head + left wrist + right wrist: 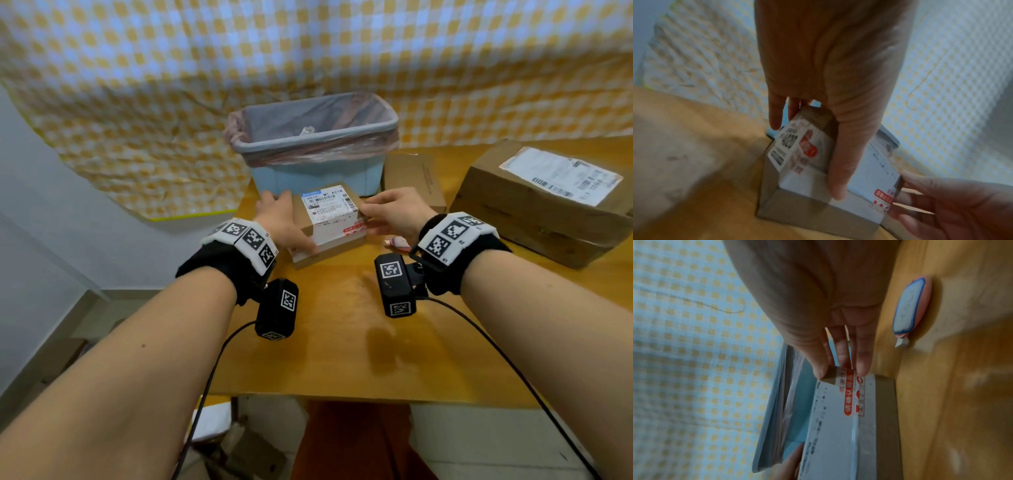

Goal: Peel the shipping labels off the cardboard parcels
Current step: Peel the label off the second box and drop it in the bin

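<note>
Both forearms reach forward over the glossy orange-brown wooden table point(342, 342), each wrist wearing a black band with white fiducial tags and a black camera block.

Small brown cardboard parcel point(329, 251) sits flat on the table between the hands, just in front of the bin. White shipping label point(327, 205) with barcodes and red print covers its top and wraps over the near side.

Left hand point(284, 222): thumb lies straight along the parcel top, on the label, near its left edge; fingers reach down the far-left side. Left wrist view shows those fingers point(777, 113) extended, barely bent, so the hand is bracing the box between thumb and fingers, not clenched.

Right hand point(394, 209): fingertips point(863, 368) and thumb are closed on the parcel's right near corner, at the label's red-printed edge. Cannot tell whether the label edge itself is lifted.

Small pink oval box cutter point(908, 306) with white blade tip out lies on the table just right of the right hand, untouched.

Behind the parcel: pale blue rectangular plastic bin point(308, 174) with grey rim and translucent pink liner; one small crumpled white scrap point(306, 131) inside.

Right of the bin, a flat brown carton point(416, 178). Further right, a large brown cardboard parcel point(507, 205) with its own white label point(561, 174) still stuck on top.

Yellow-and-white checked cloth point(137, 102) hangs behind.
</note>
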